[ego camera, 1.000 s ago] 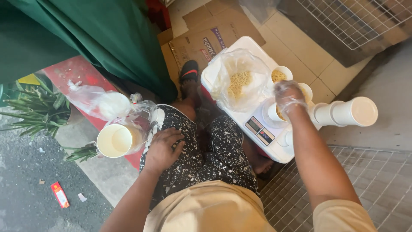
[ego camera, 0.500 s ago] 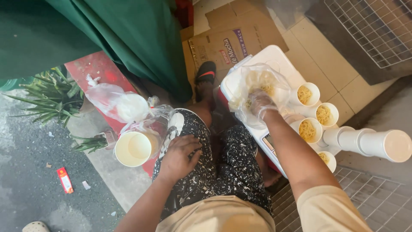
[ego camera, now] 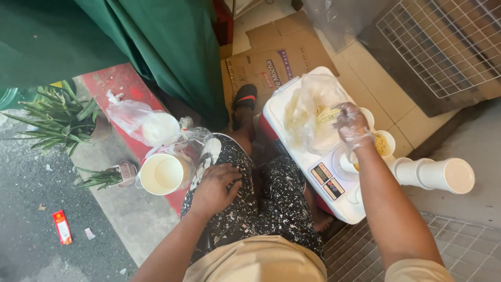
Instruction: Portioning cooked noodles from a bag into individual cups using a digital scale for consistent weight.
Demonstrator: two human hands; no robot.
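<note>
My right hand (ego camera: 352, 125), in a thin clear plastic glove, is at the mouth of a clear plastic bag (ego camera: 308, 117) of pale yellow shredded food and pinches some strands of it. The bag lies on a white cooler lid (ego camera: 292, 162). Just under my wrist a small white cup sits on a digital scale (ego camera: 331, 180). White cups with yellow food (ego camera: 383, 143) stand beside it. My left hand (ego camera: 214, 188) rests bare and flat on my left thigh, on speckled black trousers. It holds nothing.
A sleeve of stacked white cups (ego camera: 436, 175) lies on its side at the right. At the left, more white cups in plastic bags (ego camera: 162, 172) rest on a red kerb. Green cloth (ego camera: 151, 47), potted plants (ego camera: 62, 117), flattened cardboard (ego camera: 276, 68) and a wire rack (ego camera: 443, 47) surround me.
My right hand has gone from the cups on the cooler into the plastic bag and now lifts strands of food. My left hand has stayed on the thigh. The view shifted.
</note>
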